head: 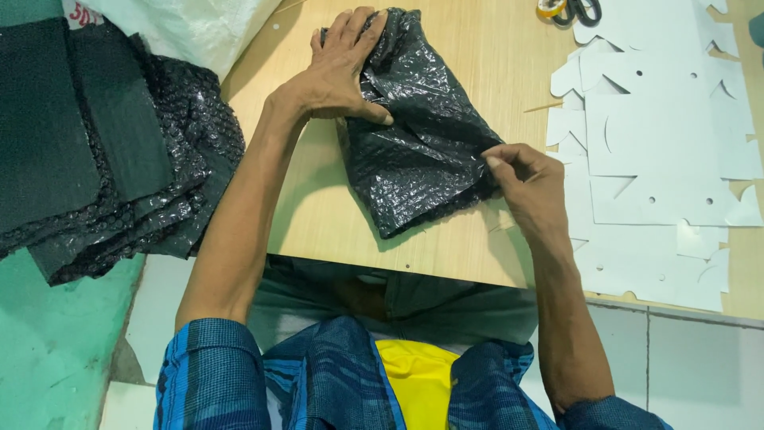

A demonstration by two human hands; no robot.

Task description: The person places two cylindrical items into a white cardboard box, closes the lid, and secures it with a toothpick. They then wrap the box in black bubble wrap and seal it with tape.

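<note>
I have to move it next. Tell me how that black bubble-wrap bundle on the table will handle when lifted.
The black bubble-wrap bundle looks floppy: it creases and folds under the left hand. It is probably light for its bulk, being air-pocketed film. Its glossy surface may be slippery, and the folds may spring open unless pinched, as the right hand pinches one edge.

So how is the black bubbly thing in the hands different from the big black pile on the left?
The black bubble wrap piece is small, single and crumpled on the wooden table; the stack is bigger, with many folded layers. The left hand presses the piece and the right hand pinches its edge; nobody touches the stack. Both are shiny black.
</note>
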